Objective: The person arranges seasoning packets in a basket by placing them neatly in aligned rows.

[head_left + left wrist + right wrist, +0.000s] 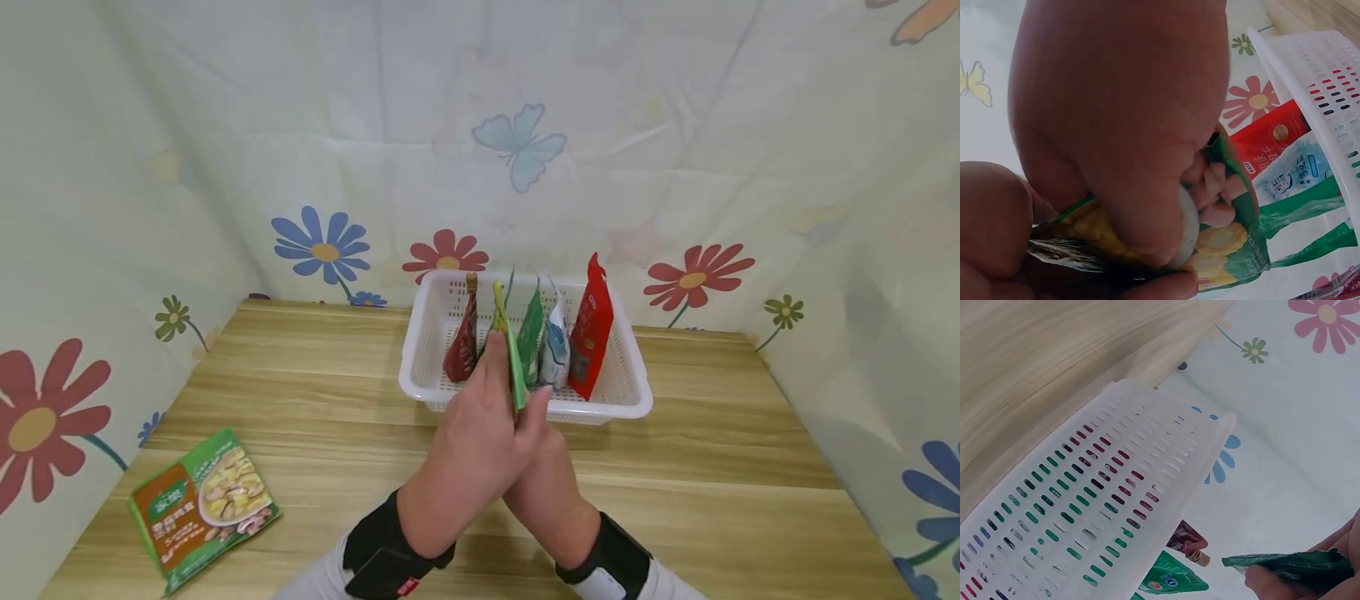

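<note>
My left hand [472,442] pinches a green food packet [516,367] with its thumb [1141,231] on one face and fingers on the other. The packet is upright and nearly edge-on in the head view, over the near rim of a white basket [415,354]. The left wrist view shows its printed food picture [1216,244]. Crossed close under the left hand, my right hand [551,483] is at the packet's near end; its fingers are mostly hidden. Inside the basket stand a dark red pouch [461,342], green packets [531,333], a white-blue packet [556,346] and a red packet [592,329].
Another green and brown food packet [202,508] lies flat at the left of the wooden table [712,483]. Behind the table and along its sides hangs a pale cloth [675,167] with flowers and a butterfly.
</note>
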`<action>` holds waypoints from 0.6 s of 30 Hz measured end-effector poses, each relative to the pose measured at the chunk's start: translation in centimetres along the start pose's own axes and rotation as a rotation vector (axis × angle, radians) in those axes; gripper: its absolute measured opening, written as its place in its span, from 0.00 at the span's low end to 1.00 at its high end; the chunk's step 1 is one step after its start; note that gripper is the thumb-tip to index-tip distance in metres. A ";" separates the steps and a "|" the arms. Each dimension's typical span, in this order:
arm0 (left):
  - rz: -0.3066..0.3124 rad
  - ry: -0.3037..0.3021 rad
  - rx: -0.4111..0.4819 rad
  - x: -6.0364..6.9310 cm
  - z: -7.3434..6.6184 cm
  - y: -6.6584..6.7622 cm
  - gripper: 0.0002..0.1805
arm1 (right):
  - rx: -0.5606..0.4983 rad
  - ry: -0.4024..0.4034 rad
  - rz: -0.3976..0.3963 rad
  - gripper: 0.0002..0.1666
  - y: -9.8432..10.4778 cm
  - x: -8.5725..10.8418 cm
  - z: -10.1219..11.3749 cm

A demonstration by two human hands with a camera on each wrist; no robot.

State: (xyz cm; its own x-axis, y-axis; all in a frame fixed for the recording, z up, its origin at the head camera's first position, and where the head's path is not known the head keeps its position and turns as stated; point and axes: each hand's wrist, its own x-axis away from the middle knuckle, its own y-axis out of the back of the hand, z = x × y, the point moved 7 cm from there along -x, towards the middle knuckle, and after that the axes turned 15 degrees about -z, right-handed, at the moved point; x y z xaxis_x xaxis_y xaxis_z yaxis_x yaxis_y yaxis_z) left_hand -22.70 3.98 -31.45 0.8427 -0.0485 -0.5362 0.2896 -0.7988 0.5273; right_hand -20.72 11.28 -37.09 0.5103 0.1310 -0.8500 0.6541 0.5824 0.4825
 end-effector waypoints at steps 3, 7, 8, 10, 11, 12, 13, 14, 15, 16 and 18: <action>0.002 0.026 -0.015 -0.2 0.5 0.3 0.35 | -0.017 0.025 -0.055 0.31 -0.2 -0.1 0.2; -0.012 0.033 -0.026 -0.6 1.1 0.7 0.30 | -0.050 0.024 -0.043 0.45 -0.4 -0.4 0.2; -0.017 0.027 -0.027 -0.7 1.2 0.8 0.28 | -0.064 0.029 -0.035 0.48 -0.4 -0.5 0.2; -0.014 0.031 -0.020 -0.8 1.6 1.0 0.24 | -0.085 0.044 -0.016 0.55 -0.3 -0.7 0.1; -0.007 0.041 -0.014 -0.8 1.8 1.2 0.23 | -0.097 0.050 0.002 0.58 -0.3 -0.8 0.0; 0.003 0.052 -0.007 -0.9 2.0 1.2 0.22 | -0.116 0.052 0.024 0.61 -0.3 -0.9 -0.2; 0.010 0.058 -0.001 -0.9 2.2 1.4 0.21 | -0.137 0.061 0.045 0.61 -0.3 -0.9 -0.5; 0.011 0.056 -0.004 -0.9 2.4 1.5 0.19 | -0.158 0.067 0.068 0.60 -0.2 -0.9 -0.8; 0.011 0.053 -0.006 -1.0 2.6 1.6 0.19 | -0.176 0.073 0.091 0.59 -0.1 -0.9 -1.1; 0.005 0.045 -0.011 -1.0 2.7 1.8 0.18 | -0.191 0.082 0.114 0.57 -0.1 -0.8 -1.4; -0.017 0.021 -0.033 -1.1 3.0 2.2 0.18 | -0.212 0.093 0.160 0.53 0.0 -0.8 -2.2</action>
State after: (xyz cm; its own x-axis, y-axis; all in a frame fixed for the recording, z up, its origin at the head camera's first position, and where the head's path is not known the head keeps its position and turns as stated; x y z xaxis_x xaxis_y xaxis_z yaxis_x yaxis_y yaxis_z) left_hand -24.36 0.51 -31.63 0.8468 -0.0222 -0.5315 0.3183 -0.7794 0.5396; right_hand -22.33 12.95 -36.87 0.5383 0.3021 -0.7868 0.4329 0.7018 0.5657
